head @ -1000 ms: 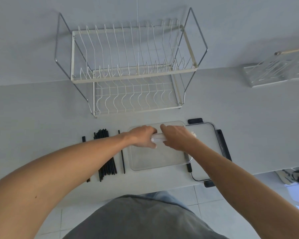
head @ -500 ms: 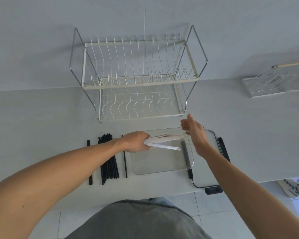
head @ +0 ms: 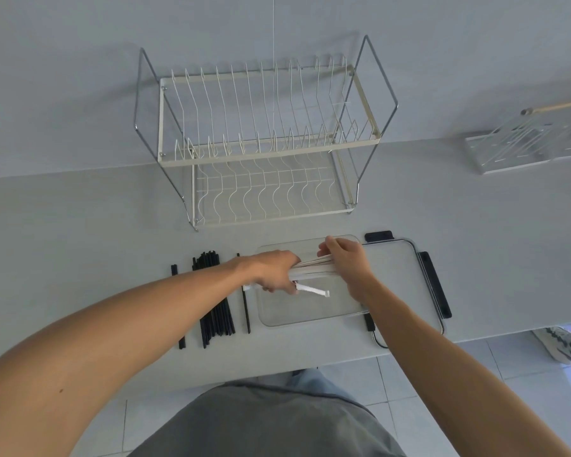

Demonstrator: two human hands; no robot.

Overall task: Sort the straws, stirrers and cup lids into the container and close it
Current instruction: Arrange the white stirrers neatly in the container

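A clear rectangular container point(head: 310, 311) lies on the counter in front of me. Over it, my left hand point(head: 274, 270) grips the left end of a bundle of white paper-wrapped straws point(head: 312, 267). My right hand point(head: 345, 258) holds the bundle's right end, fingers curled over it. One white wrapped straw point(head: 314, 289) sticks out lower, slanting from under my left hand. Black stirrers point(head: 216, 305) lie in a bunch left of the container, with single ones at either side. The container's clear lid point(head: 402, 275) with black clips rests to the right. No cup lids are visible.
A two-tier wire dish rack point(head: 264, 150) stands behind the container against the wall. A second rack point(head: 528, 146) with a wooden stick sits at the far right. The counter's front edge runs just below the container; shoes point(head: 564, 341) lie on the tiled floor.
My right hand, lifted away half a second ago, has come back onto the right end of the straw bundle. My left hand has kept its hold over the container.
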